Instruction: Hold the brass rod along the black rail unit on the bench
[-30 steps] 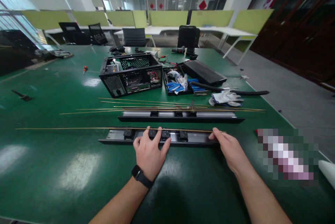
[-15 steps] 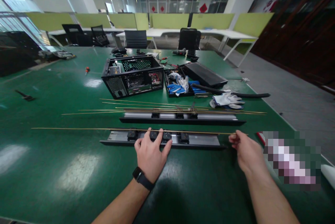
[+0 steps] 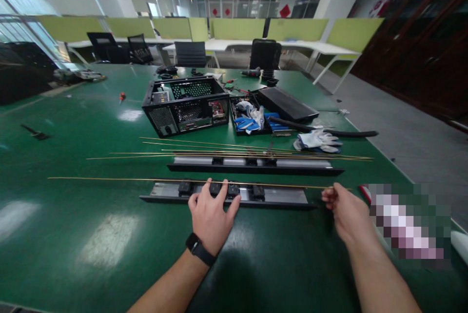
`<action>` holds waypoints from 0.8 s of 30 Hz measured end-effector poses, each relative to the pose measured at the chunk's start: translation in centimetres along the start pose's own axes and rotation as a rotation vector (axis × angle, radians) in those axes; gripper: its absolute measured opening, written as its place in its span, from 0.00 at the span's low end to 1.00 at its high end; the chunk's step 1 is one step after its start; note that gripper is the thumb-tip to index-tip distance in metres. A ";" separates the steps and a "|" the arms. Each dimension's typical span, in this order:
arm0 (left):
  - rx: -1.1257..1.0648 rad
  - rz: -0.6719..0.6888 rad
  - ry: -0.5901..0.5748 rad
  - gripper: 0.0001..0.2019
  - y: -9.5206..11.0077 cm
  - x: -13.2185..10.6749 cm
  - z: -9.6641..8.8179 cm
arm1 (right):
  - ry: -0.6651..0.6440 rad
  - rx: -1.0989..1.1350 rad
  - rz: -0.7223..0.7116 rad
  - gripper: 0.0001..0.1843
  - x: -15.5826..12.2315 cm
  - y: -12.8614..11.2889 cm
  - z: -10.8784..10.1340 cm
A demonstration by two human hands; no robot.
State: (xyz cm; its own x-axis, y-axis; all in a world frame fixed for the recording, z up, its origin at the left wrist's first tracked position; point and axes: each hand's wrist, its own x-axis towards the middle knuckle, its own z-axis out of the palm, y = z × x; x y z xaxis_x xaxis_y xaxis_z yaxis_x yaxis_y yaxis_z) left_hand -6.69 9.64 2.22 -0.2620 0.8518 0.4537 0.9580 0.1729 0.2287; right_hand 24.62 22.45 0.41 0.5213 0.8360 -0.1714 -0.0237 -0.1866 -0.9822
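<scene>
A long black rail [image 3: 285, 198] with several black socket blocks lies on the green table [image 3: 91, 235] close in front of me. My left hand [image 3: 210, 213] rests on its middle, fingers spread over the blocks. A thin brass rod [image 3: 146, 180] runs along the rail's far edge and sticks out well to the left. My right hand [image 3: 345, 210] pinches the rod's right end, just past the rail's right end.
A second black rail [image 3: 256, 164] lies behind, with several more brass rods [image 3: 219, 151] across it. Farther back stand an open computer case [image 3: 185, 103], a tray of blue and white gloves [image 3: 250, 115], a black panel [image 3: 287, 103], white gloves [image 3: 318, 140] and a black hose [image 3: 347, 132].
My right hand has drawn the brass rod to the right, from the rail's right end to beyond it. My left hand has stayed on the socket blocks.
</scene>
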 end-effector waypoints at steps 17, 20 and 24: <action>-0.014 -0.019 -0.010 0.23 0.0 0.0 0.1 | -0.326 -0.225 -0.149 0.28 -4.4 -1.1 2.2; -0.012 -0.015 -0.010 0.24 0.0 0.0 0.1 | -0.344 -0.247 -0.167 0.29 -4.9 -1.4 2.4; -0.009 -0.013 -0.007 0.23 0.0 0.0 0.0 | -0.346 -0.239 -0.163 0.27 -5.0 -1.5 2.4</action>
State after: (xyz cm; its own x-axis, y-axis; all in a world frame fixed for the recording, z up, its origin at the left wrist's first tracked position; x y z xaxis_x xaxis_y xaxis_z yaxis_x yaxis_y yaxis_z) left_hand -6.65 9.68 2.21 -0.2738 0.8528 0.4447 0.9534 0.1796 0.2425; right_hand 20.02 19.79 2.53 0.1853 0.9801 -0.0715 0.2538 -0.1180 -0.9600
